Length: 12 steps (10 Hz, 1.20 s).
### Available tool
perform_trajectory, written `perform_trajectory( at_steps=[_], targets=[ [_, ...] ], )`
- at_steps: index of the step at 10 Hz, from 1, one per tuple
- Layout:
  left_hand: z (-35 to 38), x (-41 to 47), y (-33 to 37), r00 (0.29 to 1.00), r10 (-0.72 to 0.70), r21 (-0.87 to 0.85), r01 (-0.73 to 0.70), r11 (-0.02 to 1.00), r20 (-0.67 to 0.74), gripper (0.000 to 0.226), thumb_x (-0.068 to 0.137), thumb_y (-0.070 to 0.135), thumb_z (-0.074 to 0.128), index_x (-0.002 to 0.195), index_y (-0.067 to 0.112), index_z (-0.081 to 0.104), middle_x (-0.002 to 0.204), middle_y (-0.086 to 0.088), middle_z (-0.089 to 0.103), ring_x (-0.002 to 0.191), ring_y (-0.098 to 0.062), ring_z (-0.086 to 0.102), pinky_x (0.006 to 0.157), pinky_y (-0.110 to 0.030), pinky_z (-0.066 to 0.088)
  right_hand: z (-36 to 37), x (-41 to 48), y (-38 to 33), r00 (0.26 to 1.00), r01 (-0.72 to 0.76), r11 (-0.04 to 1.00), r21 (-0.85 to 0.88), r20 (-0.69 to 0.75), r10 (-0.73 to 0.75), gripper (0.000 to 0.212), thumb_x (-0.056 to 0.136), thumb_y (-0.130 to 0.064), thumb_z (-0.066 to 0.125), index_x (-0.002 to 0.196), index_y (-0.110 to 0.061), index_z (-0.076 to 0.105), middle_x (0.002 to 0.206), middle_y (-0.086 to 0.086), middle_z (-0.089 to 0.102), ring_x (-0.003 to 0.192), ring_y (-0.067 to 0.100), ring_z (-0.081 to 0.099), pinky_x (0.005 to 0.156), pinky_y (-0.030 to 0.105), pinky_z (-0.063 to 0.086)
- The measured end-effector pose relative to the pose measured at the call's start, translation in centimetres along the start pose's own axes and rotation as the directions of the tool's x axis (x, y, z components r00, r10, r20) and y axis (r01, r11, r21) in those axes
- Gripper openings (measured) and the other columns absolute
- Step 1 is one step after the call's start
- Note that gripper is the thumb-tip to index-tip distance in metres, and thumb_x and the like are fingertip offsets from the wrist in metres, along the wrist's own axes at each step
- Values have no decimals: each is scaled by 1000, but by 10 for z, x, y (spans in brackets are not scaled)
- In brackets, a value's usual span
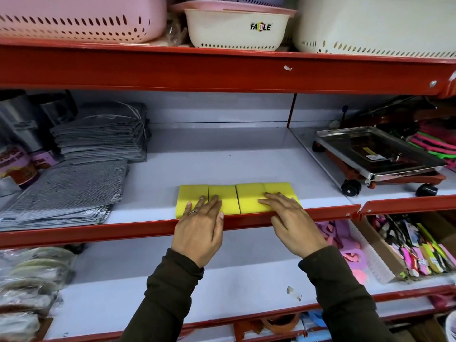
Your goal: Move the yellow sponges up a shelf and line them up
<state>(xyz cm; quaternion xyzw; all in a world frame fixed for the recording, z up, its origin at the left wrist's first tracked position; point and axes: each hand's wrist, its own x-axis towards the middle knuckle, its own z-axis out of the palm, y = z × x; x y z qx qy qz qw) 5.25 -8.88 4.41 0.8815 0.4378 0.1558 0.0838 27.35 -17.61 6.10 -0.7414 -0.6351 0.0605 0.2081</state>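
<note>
Several yellow sponges lie flat side by side in one row at the front edge of the middle shelf, just behind its red lip. My left hand rests palm down with its fingertips on the two left sponges. My right hand lies flat with its fingers on the two right sponges. Neither hand grips anything. The near edges of the sponges are partly hidden by my fingers.
Grey mesh mats and a stack of grey cloths fill the shelf's left. A steel tray on wheels stands at the right. Baskets sit on the shelf above. The white lower shelf holds packets left and pink items right.
</note>
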Motion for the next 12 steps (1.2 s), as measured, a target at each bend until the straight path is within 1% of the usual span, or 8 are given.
perform_trajectory(
  at_steps=[3,4,5,7,8,9,10,12],
  targets=[
    [3,-3,6,999,20,29,-19,999,-32,79,97,48,1,153,20,49,164,4,42,155,-17,32,129,-37,24,-1,-2,-6,999,-15,1000,-20,42,16,53,94,-20,47,146,-28,50,160,-7,39,153,16,27,127,37,16],
    [1,-3,4,999,10,10,-10,1000,-39,71,100,44,9,153,21,50,164,4,41,156,-15,32,130,-34,23,-5,-1,-7,999,-16,1000,-12,37,17,52,94,-20,46,145,-28,51,161,-5,38,151,18,32,125,35,23],
    [-2,-4,2,999,9,-11,-9,1000,-41,70,100,43,11,154,20,48,167,2,36,157,-14,26,132,-33,14,-10,1,-7,999,-38,999,-20,7,38,53,95,-22,45,147,-30,47,164,3,30,150,22,31,122,35,28],
    [3,-8,4,998,16,-11,-16,1000,-54,70,100,43,9,156,19,45,166,-1,37,157,-16,29,131,-31,15,-6,-6,-11,998,-40,994,-97,34,44,55,96,-25,44,150,-32,44,165,3,32,154,21,25,125,33,23],
    [3,-9,4,998,18,13,-17,1000,-54,75,100,45,3,156,19,45,166,-2,37,156,-17,31,130,-31,16,-7,-7,-11,998,-47,993,-111,33,51,55,95,-25,44,150,-33,44,165,2,32,154,19,24,124,31,23],
    [2,-13,7,999,24,29,-23,999,-48,85,95,49,-2,153,15,49,163,-6,42,154,-22,37,129,-34,21,-9,-8,-11,998,-50,991,-123,36,54,56,95,-26,43,150,-34,43,165,1,31,154,17,24,124,31,24],
    [4,-14,9,999,26,40,-24,999,-35,84,95,48,-2,153,13,48,163,-8,42,153,-23,37,129,-36,23,-7,-9,-11,997,-52,992,-116,49,58,56,95,-26,43,150,-34,43,165,1,31,154,18,25,124,31,25],
    [-4,-14,9,998,26,32,-24,999,-54,63,108,44,11,161,17,33,169,-2,32,159,-15,23,132,-31,11,-19,-9,-15,999,-31,998,-55,-11,31,56,96,-24,44,151,-29,41,164,1,33,154,18,25,124,32,24]
  ],
)
